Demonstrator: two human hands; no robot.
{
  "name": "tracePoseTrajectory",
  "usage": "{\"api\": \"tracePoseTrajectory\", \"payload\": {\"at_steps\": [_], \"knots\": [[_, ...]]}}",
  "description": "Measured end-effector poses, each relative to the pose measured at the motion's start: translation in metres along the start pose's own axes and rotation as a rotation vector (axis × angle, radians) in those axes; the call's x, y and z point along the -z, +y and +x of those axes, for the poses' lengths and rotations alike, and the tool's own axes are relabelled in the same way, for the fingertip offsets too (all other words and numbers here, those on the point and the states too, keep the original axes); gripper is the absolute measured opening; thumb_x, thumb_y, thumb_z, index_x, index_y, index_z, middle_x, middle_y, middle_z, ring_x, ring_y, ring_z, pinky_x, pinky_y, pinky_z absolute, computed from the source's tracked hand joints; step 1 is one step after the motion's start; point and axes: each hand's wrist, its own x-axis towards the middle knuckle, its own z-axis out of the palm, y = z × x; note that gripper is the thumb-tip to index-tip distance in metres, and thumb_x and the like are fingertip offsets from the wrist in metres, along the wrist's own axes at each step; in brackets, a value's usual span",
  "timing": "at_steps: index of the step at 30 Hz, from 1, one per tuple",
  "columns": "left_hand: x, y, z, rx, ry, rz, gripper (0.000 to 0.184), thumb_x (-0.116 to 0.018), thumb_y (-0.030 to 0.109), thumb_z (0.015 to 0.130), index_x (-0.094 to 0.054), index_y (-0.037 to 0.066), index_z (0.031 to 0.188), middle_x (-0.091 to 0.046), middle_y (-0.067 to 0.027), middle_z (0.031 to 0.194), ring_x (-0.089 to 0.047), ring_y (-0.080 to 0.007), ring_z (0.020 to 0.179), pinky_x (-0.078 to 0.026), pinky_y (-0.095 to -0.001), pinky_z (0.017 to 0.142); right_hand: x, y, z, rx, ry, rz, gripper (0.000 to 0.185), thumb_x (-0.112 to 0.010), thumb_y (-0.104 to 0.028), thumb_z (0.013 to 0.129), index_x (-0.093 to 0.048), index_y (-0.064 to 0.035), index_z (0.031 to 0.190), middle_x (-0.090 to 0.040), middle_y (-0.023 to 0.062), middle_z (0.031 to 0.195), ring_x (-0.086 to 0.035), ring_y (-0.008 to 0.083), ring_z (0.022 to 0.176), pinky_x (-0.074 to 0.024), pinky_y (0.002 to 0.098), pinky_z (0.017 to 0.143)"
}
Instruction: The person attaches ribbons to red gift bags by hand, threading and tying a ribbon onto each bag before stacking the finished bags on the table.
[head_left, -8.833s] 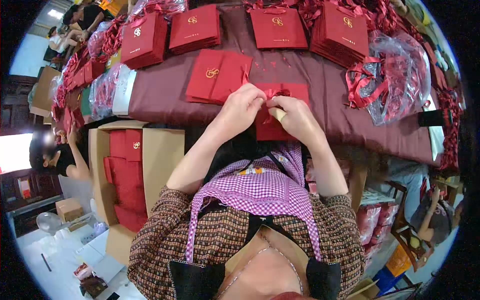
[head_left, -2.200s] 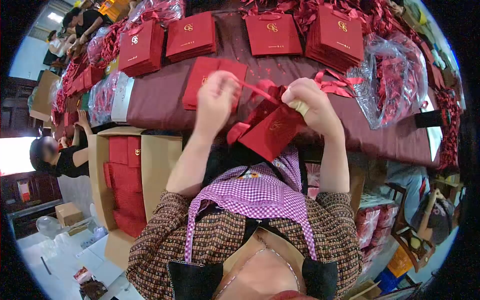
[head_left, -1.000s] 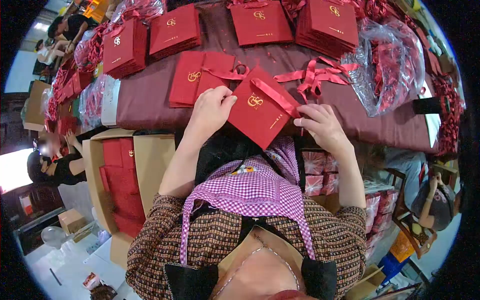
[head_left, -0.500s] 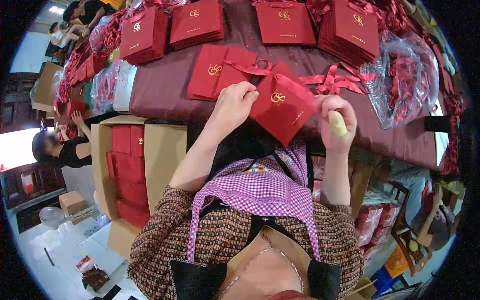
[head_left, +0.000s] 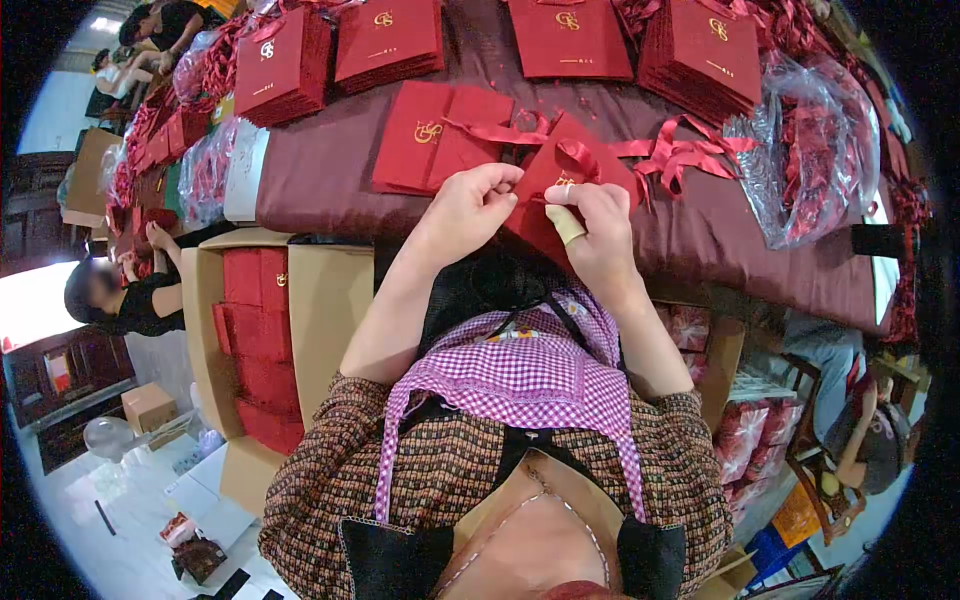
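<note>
A red paper bag with a gold logo [head_left: 600,160] is tilted near the table's front edge, a red ribbon across its face. My left hand [head_left: 468,212] pinches the bag's left edge. My right hand [head_left: 592,222], with pale tape round a finger, is closed over the front of the bag; what its fingertips hold is too small to make out. Just left of the bag lie flat red bags [head_left: 410,145], a ribbon trailing over them. Loose red ribbons [head_left: 680,158] lie to the right.
Stacks of red bags [head_left: 390,45] stand along the back of the cloth-covered table [head_left: 320,180]. Clear plastic with red ribbons [head_left: 810,160] lies at the right. An open carton [head_left: 325,320] of red bags is below left. A co-worker [head_left: 140,300] sits at the far left.
My right hand has moved left from the bag's right corner to its front, and the ribbon end has come along to the middle. My left hand keeps its hold on the edge.
</note>
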Motion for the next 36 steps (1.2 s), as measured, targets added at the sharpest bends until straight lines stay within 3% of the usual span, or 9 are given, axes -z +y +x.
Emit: {"api": "tracePoseTrajectory", "payload": {"at_steps": [19, 26, 28, 33, 36], "knots": [[-0.006, 0.003, -0.004, -0.107, 0.072, 0.096, 0.026, -0.060, 0.003, 0.085, -0.060, -0.003, 0.111, -0.063, -0.0036, 0.087, -0.057, -0.0090, 0.082, -0.048, -0.0242, 0.074, -0.010, -0.002, 0.003, 0.157, 0.011, -0.165, 0.017, -0.068, -0.004, 0.070, -0.056, -0.0082, 0.082, -0.061, 0.0049, 0.075, -0.061, 0.0230, 0.074, -0.0383, 0.0392, 0.078], [-0.009, 0.007, -0.007, -0.195, 0.136, 0.246, 0.025, -0.059, 0.001, 0.084, -0.061, -0.003, 0.108, -0.065, -0.0107, 0.092, -0.062, -0.0159, 0.085, -0.050, -0.0287, 0.076, -0.004, -0.011, 0.012, 0.175, -0.037, -0.229, 0.013, -0.065, -0.008, 0.073, -0.055, -0.0080, 0.080, -0.059, 0.0069, 0.071, -0.059, 0.0242, 0.065, -0.0391, 0.0389, 0.076], [-0.011, 0.010, -0.008, -0.215, 0.149, 0.264, 0.024, -0.059, 0.000, 0.083, -0.061, -0.003, 0.107, -0.065, -0.0124, 0.092, -0.063, -0.0179, 0.085, -0.050, -0.0297, 0.076, -0.003, -0.016, 0.014, 0.198, -0.088, -0.378, 0.011, -0.062, -0.011, 0.074, -0.053, -0.0065, 0.078, -0.057, 0.0080, 0.068, -0.057, 0.0245, 0.063, -0.0391, 0.0389, 0.073], [-0.020, 0.018, -0.009, -0.407, 0.200, 0.477, 0.023, -0.057, -0.002, 0.079, -0.061, -0.003, 0.102, -0.063, -0.0199, 0.093, -0.062, -0.0351, 0.088, -0.050, -0.0385, 0.078, -0.005, -0.020, 0.017, 0.270, -0.109, -0.450, 0.012, -0.061, -0.013, 0.074, -0.052, -0.0052, 0.077, -0.055, 0.0082, 0.066, -0.057, 0.0248, 0.061, -0.0390, 0.0386, 0.070], [-0.014, 0.018, -0.009, -0.359, 0.179, 0.337, 0.022, -0.057, 0.000, 0.082, -0.062, -0.003, 0.104, -0.063, -0.0186, 0.091, -0.063, -0.0320, 0.088, -0.050, -0.0364, 0.078, -0.003, -0.014, 0.016, 0.234, -0.114, -0.379, 0.014, -0.063, -0.010, 0.071, -0.053, -0.0051, 0.080, -0.057, 0.0079, 0.070, -0.058, 0.0247, 0.065, -0.0394, 0.0384, 0.072]]}}
